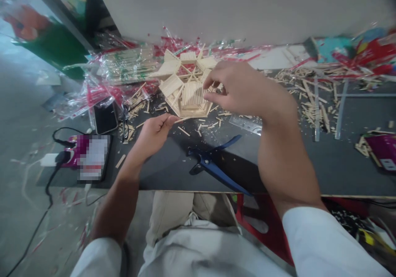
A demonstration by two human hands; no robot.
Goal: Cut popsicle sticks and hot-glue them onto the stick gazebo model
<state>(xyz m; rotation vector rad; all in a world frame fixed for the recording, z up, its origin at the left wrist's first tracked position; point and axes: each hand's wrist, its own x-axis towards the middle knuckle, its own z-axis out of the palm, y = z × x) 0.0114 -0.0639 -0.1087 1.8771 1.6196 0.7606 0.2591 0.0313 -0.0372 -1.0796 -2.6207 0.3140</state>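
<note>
A small building model (192, 93) made of pale wooden sticks stands on the dark table, with slatted roof panels around an open frame. My left hand (156, 132) is closed in a pinch on a thin wooden stick (183, 120) just in front of the model's base. Over the model's right side is my right hand (236, 85), its fingers curled and thumb and forefinger close together at the edge of the front roof panel. Whatever lies between those fingertips is too small to make out. Blue-handled cutters (213, 165) lie on the table nearer to me.
Cut stick pieces (312, 99) litter the table (167, 170). A clear ruler (246, 124) lies partly behind my right forearm. Two translucent glue sticks (342, 110) are at right. A phone (94, 157), a dark device (105, 118) and cables sit at left; plastic-wrapped sticks (130, 64) lie behind.
</note>
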